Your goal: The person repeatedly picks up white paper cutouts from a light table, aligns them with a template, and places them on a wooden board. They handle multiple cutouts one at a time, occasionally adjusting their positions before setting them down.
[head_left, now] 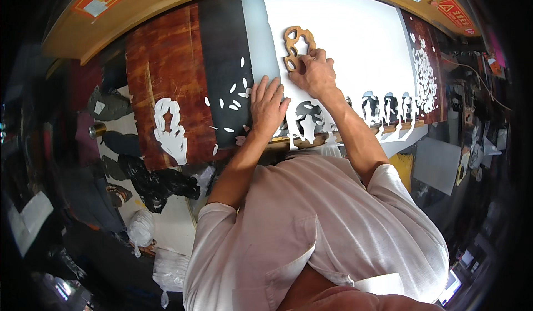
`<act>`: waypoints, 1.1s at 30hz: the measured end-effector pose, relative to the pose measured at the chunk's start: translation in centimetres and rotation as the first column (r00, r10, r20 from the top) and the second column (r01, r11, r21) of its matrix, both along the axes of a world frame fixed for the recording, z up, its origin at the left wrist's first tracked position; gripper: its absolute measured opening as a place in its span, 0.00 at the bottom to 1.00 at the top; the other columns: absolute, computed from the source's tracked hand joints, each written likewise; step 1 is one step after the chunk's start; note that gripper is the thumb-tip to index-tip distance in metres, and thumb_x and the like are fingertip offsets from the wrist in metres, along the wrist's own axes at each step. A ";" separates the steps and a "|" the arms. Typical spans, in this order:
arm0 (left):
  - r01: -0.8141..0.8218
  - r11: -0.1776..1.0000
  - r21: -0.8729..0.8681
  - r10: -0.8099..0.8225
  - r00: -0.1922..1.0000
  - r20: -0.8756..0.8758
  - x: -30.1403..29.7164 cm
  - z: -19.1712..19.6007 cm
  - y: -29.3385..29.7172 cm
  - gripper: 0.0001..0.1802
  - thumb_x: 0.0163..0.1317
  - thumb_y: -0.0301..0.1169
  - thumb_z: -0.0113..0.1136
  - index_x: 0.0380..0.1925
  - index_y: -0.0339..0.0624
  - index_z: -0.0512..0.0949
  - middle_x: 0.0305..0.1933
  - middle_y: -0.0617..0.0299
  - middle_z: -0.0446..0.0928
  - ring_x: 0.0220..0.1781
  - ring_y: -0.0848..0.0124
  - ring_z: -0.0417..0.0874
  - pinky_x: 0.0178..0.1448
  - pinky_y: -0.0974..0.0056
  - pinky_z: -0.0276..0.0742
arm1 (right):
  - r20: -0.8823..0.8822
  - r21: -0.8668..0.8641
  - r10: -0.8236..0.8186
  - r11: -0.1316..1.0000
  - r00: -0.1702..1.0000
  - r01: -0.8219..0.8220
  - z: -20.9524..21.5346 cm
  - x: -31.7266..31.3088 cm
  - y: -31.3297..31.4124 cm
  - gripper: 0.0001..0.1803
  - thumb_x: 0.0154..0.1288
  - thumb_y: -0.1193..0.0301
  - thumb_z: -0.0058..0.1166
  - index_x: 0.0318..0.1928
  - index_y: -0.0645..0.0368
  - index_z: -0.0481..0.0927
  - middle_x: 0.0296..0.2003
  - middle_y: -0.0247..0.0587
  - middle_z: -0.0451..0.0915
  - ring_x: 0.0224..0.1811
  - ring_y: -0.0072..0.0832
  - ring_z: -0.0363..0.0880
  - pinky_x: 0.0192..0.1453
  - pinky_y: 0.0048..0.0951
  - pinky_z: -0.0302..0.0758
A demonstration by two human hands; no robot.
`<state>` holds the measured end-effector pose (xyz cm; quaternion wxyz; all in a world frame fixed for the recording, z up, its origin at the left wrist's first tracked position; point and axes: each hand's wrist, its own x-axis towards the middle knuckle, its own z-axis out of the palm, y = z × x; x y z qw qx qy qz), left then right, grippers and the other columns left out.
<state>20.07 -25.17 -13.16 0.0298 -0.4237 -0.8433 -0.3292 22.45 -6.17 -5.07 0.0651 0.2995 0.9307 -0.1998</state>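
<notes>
- Brown openwork frame (291, 54): lies on the white sheet (355, 39), near the sheet's left edge, long side running away from the person.
- Position vs hands: frame is just ahead of the right hand (315, 75), touching it at the near right end; ahead and to the right of the left hand (267, 107), apart from it.
- Right hand: fingers bent, thumb and fingertips pinching the near right part of the frame. Rest of the frame uncovered, white showing through its gaps. Exact finger contact partly hidden by the hand itself.
- Left hand: laid flat, palm down, fingers extended and a little spread, pointing away from the person; nothing grasped. Sits by the sheet's left edge, around the pale strip (258, 28) and black strip (222, 33).
- Bench (166, 50): reddish-brown, worn top, shows left of the black strip and at far right.
- White cut-out piece (175, 142): on the bench, left of the left hand, well apart.
- Small white scraps (425, 81): heaped right of the sheet; more scattered on the black strip near the left hand.
- Sheet's near edge: row of cut gaps, dark showing through, right forearm crossing above.
</notes>
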 end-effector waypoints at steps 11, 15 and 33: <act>0.005 1.000 0.019 -0.005 1.000 -0.006 -0.6 0.4 0.5 0.24 0.62 0.38 0.75 0.55 0.37 0.86 0.71 0.56 0.78 0.79 0.48 0.69 0.82 0.38 0.59 | -0.138 0.054 0.107 0.993 0.985 -0.100 -0.6 0.8 0.1 0.32 0.58 0.55 0.76 0.62 0.53 0.87 0.65 0.53 0.73 0.59 0.57 0.75 0.59 0.49 0.83; 0.045 0.999 0.019 -0.046 0.998 0.039 -0.5 0.6 -0.5 0.20 0.64 0.35 0.72 0.54 0.38 0.85 0.68 0.51 0.79 0.77 0.46 0.71 0.81 0.39 0.62 | -0.268 -0.374 -0.068 0.927 0.961 -0.038 0.9 2.5 4.3 0.30 0.71 0.53 0.67 0.67 0.54 0.83 0.62 0.61 0.78 0.58 0.49 0.85 0.63 0.45 0.83; -0.177 0.981 0.076 0.168 0.979 0.113 8.3 -1.2 -6.1 0.17 0.71 0.40 0.65 0.27 0.40 0.80 0.30 0.52 0.81 0.35 0.46 0.83 0.40 0.45 0.77 | -0.361 0.145 0.183 0.980 0.915 -0.139 -6.4 12.9 3.3 0.34 0.57 0.51 0.77 0.59 0.57 0.88 0.60 0.48 0.81 0.62 0.49 0.77 0.68 0.45 0.76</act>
